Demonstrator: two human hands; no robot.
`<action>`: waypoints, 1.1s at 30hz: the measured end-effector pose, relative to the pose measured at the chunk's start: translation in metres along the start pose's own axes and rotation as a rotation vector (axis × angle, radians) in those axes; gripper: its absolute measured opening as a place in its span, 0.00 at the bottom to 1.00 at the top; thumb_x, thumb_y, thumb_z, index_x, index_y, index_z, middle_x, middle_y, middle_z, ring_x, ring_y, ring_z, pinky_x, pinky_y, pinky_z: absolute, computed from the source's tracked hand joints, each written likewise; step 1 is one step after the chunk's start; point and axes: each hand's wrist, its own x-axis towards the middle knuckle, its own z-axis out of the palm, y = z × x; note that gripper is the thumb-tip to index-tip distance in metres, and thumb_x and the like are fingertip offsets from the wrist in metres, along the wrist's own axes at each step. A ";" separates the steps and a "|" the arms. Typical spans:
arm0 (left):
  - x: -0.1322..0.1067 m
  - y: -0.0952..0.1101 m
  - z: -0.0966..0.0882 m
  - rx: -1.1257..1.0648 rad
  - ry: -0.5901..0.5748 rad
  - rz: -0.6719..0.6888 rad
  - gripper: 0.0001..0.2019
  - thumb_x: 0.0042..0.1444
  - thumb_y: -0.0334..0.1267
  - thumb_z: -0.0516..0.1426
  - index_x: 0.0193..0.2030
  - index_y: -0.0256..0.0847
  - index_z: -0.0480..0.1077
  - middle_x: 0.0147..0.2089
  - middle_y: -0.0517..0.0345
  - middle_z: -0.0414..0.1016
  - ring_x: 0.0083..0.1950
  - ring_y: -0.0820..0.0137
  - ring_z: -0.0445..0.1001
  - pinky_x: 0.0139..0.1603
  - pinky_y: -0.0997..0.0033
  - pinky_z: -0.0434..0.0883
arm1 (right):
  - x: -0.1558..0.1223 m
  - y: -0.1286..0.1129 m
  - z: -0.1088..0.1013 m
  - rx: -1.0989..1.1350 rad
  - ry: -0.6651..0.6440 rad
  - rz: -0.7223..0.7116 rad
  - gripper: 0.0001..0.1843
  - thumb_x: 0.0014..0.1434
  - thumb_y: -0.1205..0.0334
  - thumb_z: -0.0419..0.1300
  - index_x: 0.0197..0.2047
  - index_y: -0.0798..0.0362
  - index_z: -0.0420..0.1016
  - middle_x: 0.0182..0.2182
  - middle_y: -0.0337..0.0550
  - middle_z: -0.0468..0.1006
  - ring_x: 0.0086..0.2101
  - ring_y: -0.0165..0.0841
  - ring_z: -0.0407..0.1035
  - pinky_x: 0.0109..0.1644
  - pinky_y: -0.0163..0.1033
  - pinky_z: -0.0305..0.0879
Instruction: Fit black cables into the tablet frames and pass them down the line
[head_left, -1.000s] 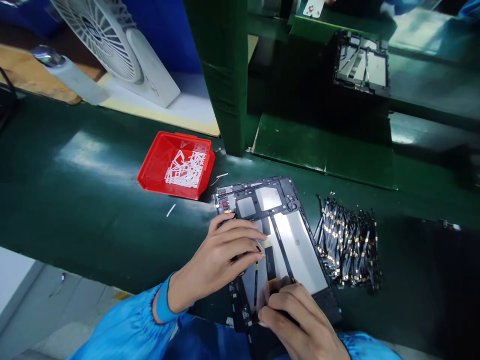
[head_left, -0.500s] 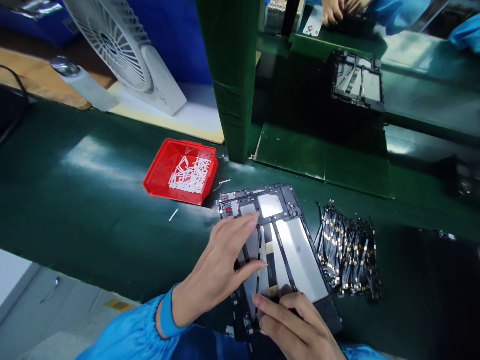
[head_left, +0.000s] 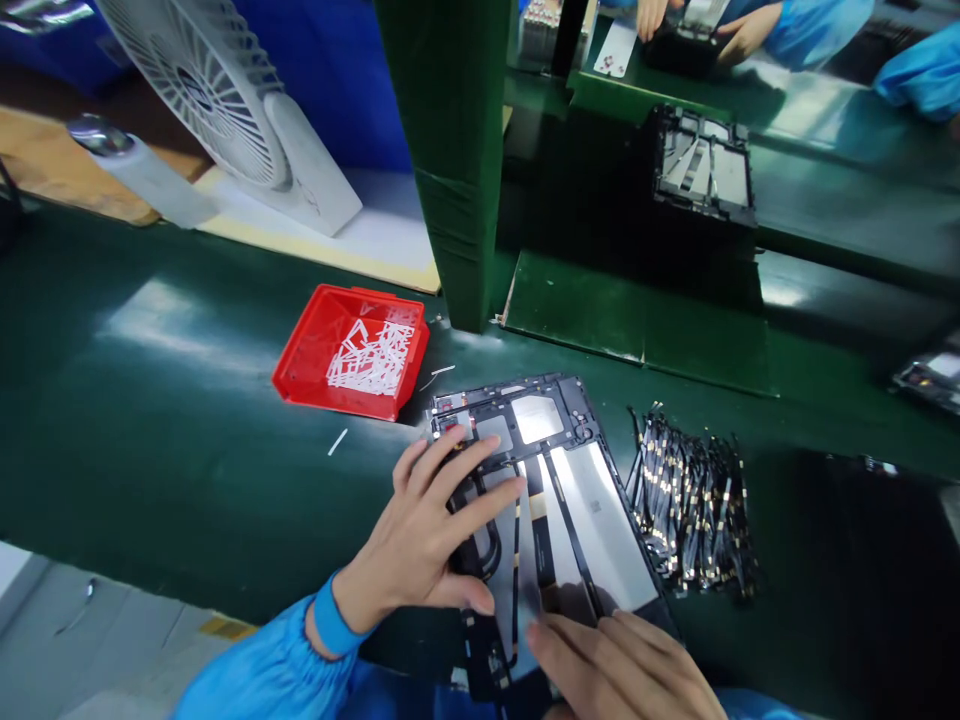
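An opened tablet (head_left: pixel 609 530) lies on the green bench, its silver battery panels and black flat cables showing. My left hand (head_left: pixel 424 540) rests over its left side with fingers spread, the fingertips on the upper left part. Just right of that hand, a thin black flex cable (head_left: pixel 516 570) with gold patches runs down the tablet. My right hand (head_left: pixel 622 668) lies over the lower end of the tablet, fingers stretched, the index fingertip near the cable's lower end. Its thumb is mostly hidden. A pile of similar flex cables (head_left: pixel 690 505) sits to the right of the tablet.
A red bin (head_left: pixel 296 375) with white strips stands to the left; a loose strip (head_left: pixel 337 441) lies before it. Behind are a green post (head_left: pixel 461 180), a white fan (head_left: pixel 315 170) and a bottle (head_left: pixel 161 180). Another opened tablet (head_left: pixel 705 165) and a co-worker's hands (head_left: pixel 750 32) are across the bench.
My left hand has spread its fingers and shifted left, off the middle cable. My right hand has moved slightly lower and flattened. Across the bench, the co-worker's hands now hold a device.
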 end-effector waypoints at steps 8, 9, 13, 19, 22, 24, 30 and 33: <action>0.003 -0.002 0.007 -0.054 0.046 -0.034 0.31 0.64 0.60 0.36 0.65 0.52 0.64 0.73 0.53 0.51 0.73 0.50 0.45 0.69 0.46 0.40 | -0.017 -0.018 0.003 -0.233 -0.270 -0.234 0.22 0.72 0.65 0.41 0.51 0.56 0.77 0.48 0.42 0.79 0.19 0.25 0.71 0.24 0.35 0.66; 0.004 -0.001 0.007 -0.057 0.045 -0.038 0.29 0.65 0.58 0.38 0.65 0.53 0.64 0.74 0.54 0.50 0.73 0.51 0.44 0.69 0.46 0.40 | -0.024 -0.023 0.007 -0.244 -0.238 -0.217 0.22 0.71 0.68 0.42 0.49 0.55 0.78 0.47 0.41 0.80 0.17 0.24 0.69 0.23 0.34 0.65; 0.005 0.009 0.007 -0.108 0.083 -0.087 0.20 0.63 0.43 0.51 0.62 0.54 0.66 0.75 0.59 0.44 0.74 0.49 0.42 0.70 0.41 0.41 | -0.050 -0.027 0.015 -0.186 -0.037 -0.113 0.27 0.72 0.67 0.37 0.47 0.57 0.78 0.45 0.42 0.81 0.18 0.26 0.71 0.22 0.36 0.63; -0.030 0.060 0.030 -0.443 0.375 -0.553 0.32 0.65 0.37 0.51 0.73 0.49 0.42 0.76 0.54 0.38 0.76 0.57 0.40 0.73 0.47 0.47 | -0.067 0.033 -0.016 -0.049 0.066 0.477 0.35 0.61 0.45 0.60 0.65 0.55 0.64 0.52 0.53 0.74 0.48 0.41 0.73 0.46 0.39 0.74; -0.052 0.076 0.046 -0.477 0.286 -0.706 0.32 0.67 0.39 0.49 0.73 0.49 0.40 0.77 0.55 0.34 0.76 0.56 0.32 0.73 0.43 0.40 | -0.068 0.056 -0.019 0.117 -0.021 0.605 0.27 0.60 0.52 0.63 0.60 0.52 0.71 0.51 0.51 0.73 0.49 0.38 0.73 0.48 0.36 0.74; -0.061 0.077 0.053 -0.485 0.265 -0.701 0.30 0.67 0.39 0.49 0.73 0.52 0.43 0.77 0.58 0.30 0.76 0.54 0.30 0.72 0.40 0.38 | -0.069 0.058 -0.017 0.256 -0.043 0.603 0.22 0.59 0.55 0.64 0.55 0.52 0.77 0.54 0.52 0.73 0.53 0.40 0.71 0.53 0.37 0.72; -0.039 0.063 0.041 -0.571 0.400 -0.601 0.26 0.68 0.44 0.45 0.71 0.57 0.47 0.76 0.59 0.37 0.74 0.52 0.43 0.70 0.42 0.54 | -0.081 0.026 -0.022 0.626 0.188 0.839 0.21 0.55 0.52 0.68 0.50 0.50 0.80 0.41 0.49 0.82 0.38 0.41 0.79 0.38 0.37 0.78; -0.009 0.051 0.025 -0.518 0.472 -0.467 0.30 0.64 0.52 0.49 0.71 0.55 0.49 0.77 0.60 0.36 0.74 0.47 0.43 0.71 0.42 0.53 | -0.065 0.028 -0.042 0.714 0.425 1.059 0.25 0.51 0.50 0.69 0.51 0.51 0.79 0.39 0.50 0.83 0.36 0.42 0.79 0.36 0.39 0.78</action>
